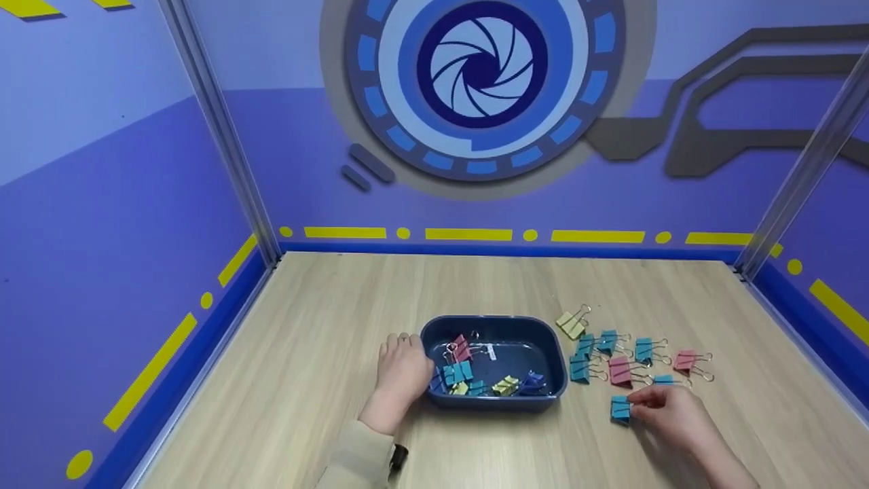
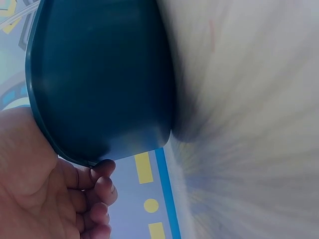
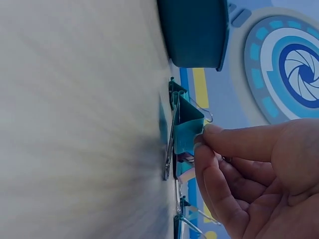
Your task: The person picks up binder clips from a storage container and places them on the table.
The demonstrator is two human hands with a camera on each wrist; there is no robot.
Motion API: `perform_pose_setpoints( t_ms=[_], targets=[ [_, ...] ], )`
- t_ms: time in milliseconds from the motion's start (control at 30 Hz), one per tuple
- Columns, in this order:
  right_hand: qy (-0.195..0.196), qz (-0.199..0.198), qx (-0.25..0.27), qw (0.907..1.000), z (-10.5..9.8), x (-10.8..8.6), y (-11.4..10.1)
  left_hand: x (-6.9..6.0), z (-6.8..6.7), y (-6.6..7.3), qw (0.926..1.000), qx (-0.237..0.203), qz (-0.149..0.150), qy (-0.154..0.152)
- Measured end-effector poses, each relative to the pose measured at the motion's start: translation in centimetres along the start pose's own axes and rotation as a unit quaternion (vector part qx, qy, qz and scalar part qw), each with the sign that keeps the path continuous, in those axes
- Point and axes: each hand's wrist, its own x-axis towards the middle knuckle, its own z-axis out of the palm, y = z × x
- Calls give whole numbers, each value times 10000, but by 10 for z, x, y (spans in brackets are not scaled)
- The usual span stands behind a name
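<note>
My right hand (image 1: 675,414) pinches a teal binder clip (image 1: 620,409) between thumb and fingertips, to the right of the dark blue box (image 1: 495,403). In the right wrist view, the teal clip (image 3: 188,132) is held by its body, close to the tabletop. My left hand (image 1: 405,367) grips the box's left rim. The left wrist view shows curled fingers (image 2: 103,186) at the outer wall of the box (image 2: 99,74); the thumb's tip is hidden behind the rim. Inside the box lie several clips, among them a red one (image 1: 461,348), a teal one (image 1: 458,372) and a yellow one (image 1: 506,386).
Right of the box lie several loose clips: a yellow one (image 1: 571,324) at the back, teal ones (image 1: 643,350) and red ones (image 1: 620,371). Printed blue and purple panels (image 1: 271,170) enclose the wooden tabletop (image 1: 326,305) at the back and sides.
</note>
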Motion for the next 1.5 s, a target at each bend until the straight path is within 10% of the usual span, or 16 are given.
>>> perform_pose_setpoints(
  t_ms=[1500],
  targets=[
    [825, -687, -518, 9929, 4, 30, -1, -1, 1, -1, 10000, -69, -12, -46]
  ],
)
